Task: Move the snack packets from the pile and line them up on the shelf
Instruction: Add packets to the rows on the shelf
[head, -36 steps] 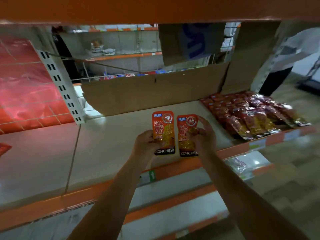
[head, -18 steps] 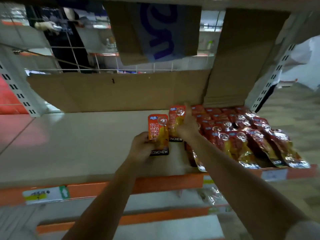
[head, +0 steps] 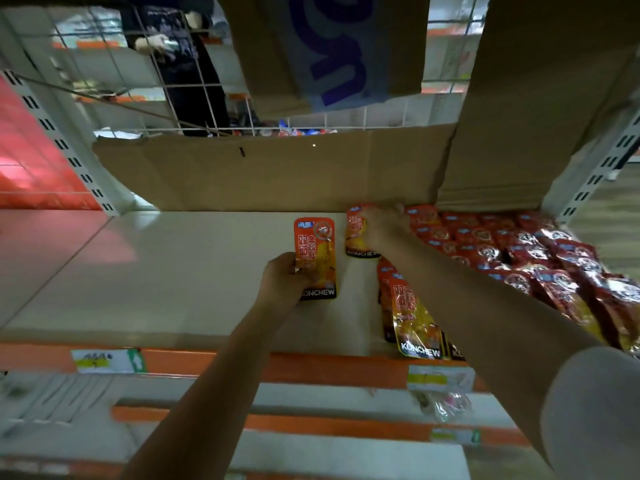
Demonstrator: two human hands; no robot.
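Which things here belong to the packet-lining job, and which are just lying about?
Job:
left hand gripping an orange packet
right hand on another packet
red packet rows
shelf

Lying about:
cardboard sheet
price label

Packet rows (head: 512, 244) lie right on the shelf (head: 173, 271), cardboard (head: 270, 174) seemingly behind.

Shop: orange-edged shelf (head: 277, 367), price tag (head: 107, 361), rows of snack packets (head: 519, 251).
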